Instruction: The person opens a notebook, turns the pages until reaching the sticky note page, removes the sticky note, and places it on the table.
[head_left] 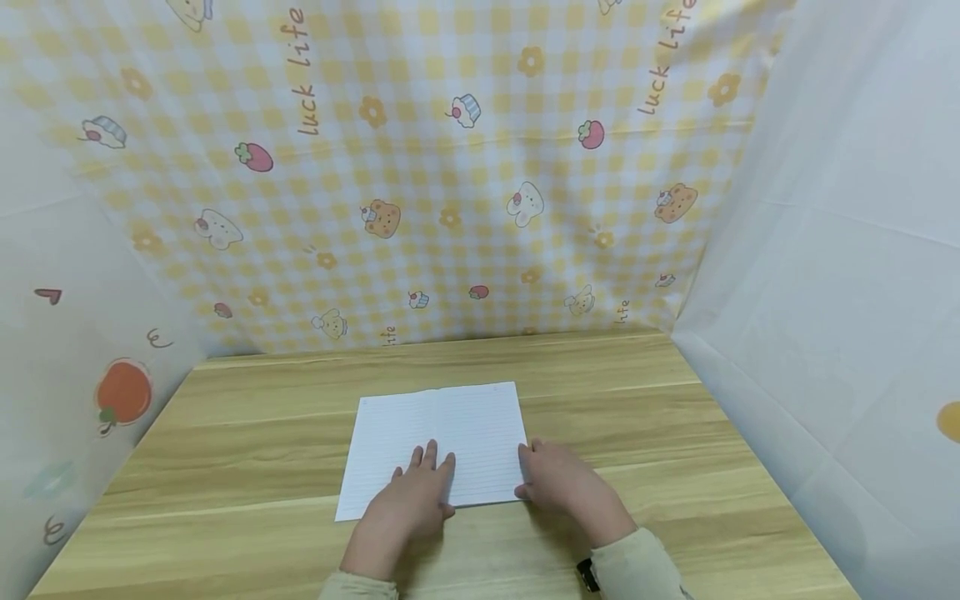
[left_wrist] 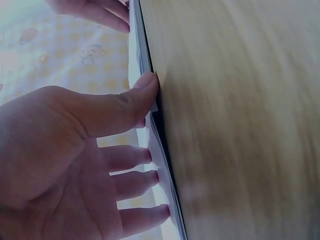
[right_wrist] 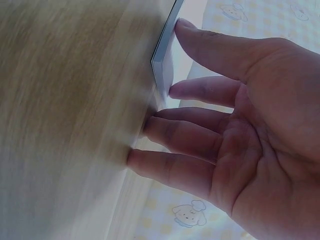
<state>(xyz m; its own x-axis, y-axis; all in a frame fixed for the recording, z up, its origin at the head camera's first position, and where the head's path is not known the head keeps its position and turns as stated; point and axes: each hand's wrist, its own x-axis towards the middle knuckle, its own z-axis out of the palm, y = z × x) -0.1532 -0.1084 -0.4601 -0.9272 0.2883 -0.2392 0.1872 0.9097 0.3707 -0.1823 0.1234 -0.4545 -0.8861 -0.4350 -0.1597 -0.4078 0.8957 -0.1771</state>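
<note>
An open notebook [head_left: 480,425] with lined white pages lies flat on the wooden table. My left hand [head_left: 412,496] rests on its lower middle, fingers spread and fairly straight, fingertips on the paper. In the left wrist view the thumb of that left hand [left_wrist: 65,145] touches the notebook's near edge [left_wrist: 142,45]. At the lower right corner is my right hand [head_left: 558,479]. The right wrist view shows the right hand [right_wrist: 245,120] with thumb and index fingertip touching the notebook corner [right_wrist: 162,70], while the other fingertips touch the table beside it.
The wooden table [head_left: 637,400] extends around the notebook on all sides. Behind it hangs a yellow checked curtain [head_left: 450,167] with cartoon prints. White cloth walls, the left one [head_left: 45,350] printed and the right one [head_left: 840,250], enclose the sides.
</note>
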